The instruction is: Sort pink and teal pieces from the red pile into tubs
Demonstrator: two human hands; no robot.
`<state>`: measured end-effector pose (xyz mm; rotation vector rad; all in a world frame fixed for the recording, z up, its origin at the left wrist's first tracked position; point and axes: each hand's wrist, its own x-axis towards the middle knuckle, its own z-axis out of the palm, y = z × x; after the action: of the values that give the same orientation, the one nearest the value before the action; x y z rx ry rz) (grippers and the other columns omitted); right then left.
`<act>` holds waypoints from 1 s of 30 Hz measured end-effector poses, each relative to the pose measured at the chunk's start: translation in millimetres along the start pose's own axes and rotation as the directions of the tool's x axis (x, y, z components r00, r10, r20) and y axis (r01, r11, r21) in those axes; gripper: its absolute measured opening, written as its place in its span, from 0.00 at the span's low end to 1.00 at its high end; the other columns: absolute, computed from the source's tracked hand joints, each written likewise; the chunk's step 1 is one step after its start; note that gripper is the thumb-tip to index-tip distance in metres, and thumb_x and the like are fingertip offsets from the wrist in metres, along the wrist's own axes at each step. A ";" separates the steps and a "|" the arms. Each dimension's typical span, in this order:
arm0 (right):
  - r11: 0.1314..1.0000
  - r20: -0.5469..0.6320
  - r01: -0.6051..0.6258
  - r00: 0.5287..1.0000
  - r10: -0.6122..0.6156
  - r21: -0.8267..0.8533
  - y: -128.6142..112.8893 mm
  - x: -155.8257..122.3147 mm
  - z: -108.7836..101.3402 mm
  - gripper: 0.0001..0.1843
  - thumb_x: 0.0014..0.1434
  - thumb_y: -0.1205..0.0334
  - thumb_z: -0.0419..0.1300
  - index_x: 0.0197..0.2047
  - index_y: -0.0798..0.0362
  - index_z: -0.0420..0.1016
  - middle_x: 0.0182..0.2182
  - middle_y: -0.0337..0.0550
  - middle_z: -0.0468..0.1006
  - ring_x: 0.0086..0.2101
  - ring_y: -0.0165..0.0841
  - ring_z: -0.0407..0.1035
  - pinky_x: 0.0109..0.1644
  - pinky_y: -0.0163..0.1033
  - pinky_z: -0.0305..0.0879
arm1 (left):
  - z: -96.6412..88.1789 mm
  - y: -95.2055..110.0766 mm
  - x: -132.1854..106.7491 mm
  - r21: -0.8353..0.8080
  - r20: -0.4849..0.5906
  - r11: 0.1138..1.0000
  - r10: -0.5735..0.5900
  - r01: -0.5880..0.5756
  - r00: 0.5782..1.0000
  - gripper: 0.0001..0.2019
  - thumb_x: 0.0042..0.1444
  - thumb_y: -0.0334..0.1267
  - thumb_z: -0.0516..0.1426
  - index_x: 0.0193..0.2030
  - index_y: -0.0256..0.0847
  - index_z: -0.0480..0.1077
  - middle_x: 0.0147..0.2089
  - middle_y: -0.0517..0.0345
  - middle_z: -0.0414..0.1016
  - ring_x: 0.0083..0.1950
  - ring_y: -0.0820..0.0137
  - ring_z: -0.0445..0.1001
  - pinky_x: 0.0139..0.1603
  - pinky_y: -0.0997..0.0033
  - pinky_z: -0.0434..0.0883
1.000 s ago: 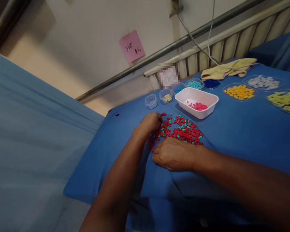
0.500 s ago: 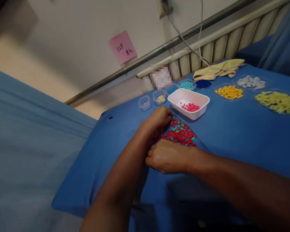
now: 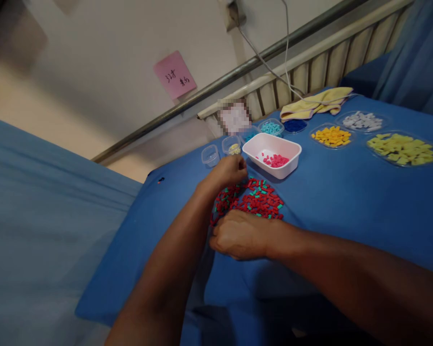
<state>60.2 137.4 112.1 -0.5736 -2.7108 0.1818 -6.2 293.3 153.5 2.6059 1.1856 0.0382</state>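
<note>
Left-hand (image 3: 230,172) fingers curled in, can't tell if gripping; hand at pile's 11 o'clock. Right-hand (image 3: 241,235) fingers curled under, contents hidden; hand at pile's 7 o'clock, by its near edge. Pile: small red and green oblong pieces (image 3: 261,204), spread on blue cloth-covered surface (image 3: 346,202). White rectangular plastic tub (image 3: 289,167) at 12–1, holding small pink pieces (image 3: 277,161). Small orange pieces (image 3: 332,137) at 2; folded yellow towel (image 3: 313,106) at 1.
</note>
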 end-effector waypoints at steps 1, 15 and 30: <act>1.000 -0.004 0.004 1.000 -0.004 0.000 0.3 -0.2 -0.3 0.12 0.67 0.70 0.60 0.47 0.52 0.85 0.39 0.45 0.87 0.35 0.37 0.78 0.34 0.41 0.60 | -3.4 2.5 3.0 -0.055 -0.046 0.998 0.004 -0.006 0.999 0.04 0.58 0.29 0.62 0.39 0.36 0.78 0.34 0.56 0.78 0.33 0.69 0.72 0.35 0.68 0.62; 1.000 0.029 -0.019 0.999 0.019 -0.015 1.2 -8.5 -1.2 0.11 0.71 0.67 0.60 0.49 0.53 0.86 0.44 0.48 0.87 0.43 0.40 0.79 0.41 0.42 0.65 | -14.6 -14.3 -44.1 -0.284 -0.273 0.959 -0.097 0.016 0.957 0.20 0.72 0.44 0.58 0.64 0.36 0.78 0.62 0.46 0.82 0.61 0.60 0.80 0.64 0.62 0.74; 0.819 -0.217 -0.570 0.809 0.547 -0.061 40.8 -76.1 -1.2 0.24 0.79 0.52 0.51 0.64 0.57 0.79 0.60 0.59 0.83 0.59 0.46 0.76 0.65 0.50 0.69 | 54.9 -80.4 -192.8 0.007 -0.144 0.927 -0.370 0.375 0.918 0.34 0.78 0.48 0.43 0.81 0.27 0.58 0.83 0.33 0.50 0.86 0.55 0.49 0.85 0.54 0.49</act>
<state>140.4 143.1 80.7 -1.3533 -2.3028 0.0991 -185.8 187.2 97.1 2.3903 1.7293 0.1267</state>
